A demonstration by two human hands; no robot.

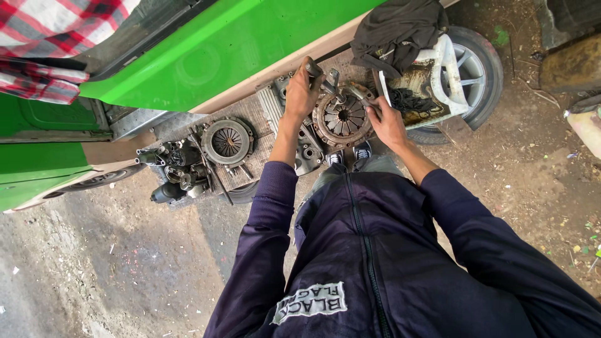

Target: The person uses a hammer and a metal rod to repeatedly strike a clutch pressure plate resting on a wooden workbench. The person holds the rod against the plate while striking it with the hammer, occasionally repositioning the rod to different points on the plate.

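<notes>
A rusty round clutch pressure plate (341,120) lies on the metal floor of a green vehicle, right in front of me. My left hand (302,94) is closed around the dark handle of a tool (313,67) at the plate's upper left edge. My right hand (386,122) grips a metal tool (358,92) whose head rests on the plate's upper right rim. A grey metal housing (307,147) sits under and beside the plate.
A clutch disc (226,141) and several dark engine parts (178,172) lie to the left on the checkered floor plate. A dark cloth (400,25) drapes over a dirty white container (438,81). A wheel (482,69) stands at right. Another person's plaid sleeve (44,37) hangs top left.
</notes>
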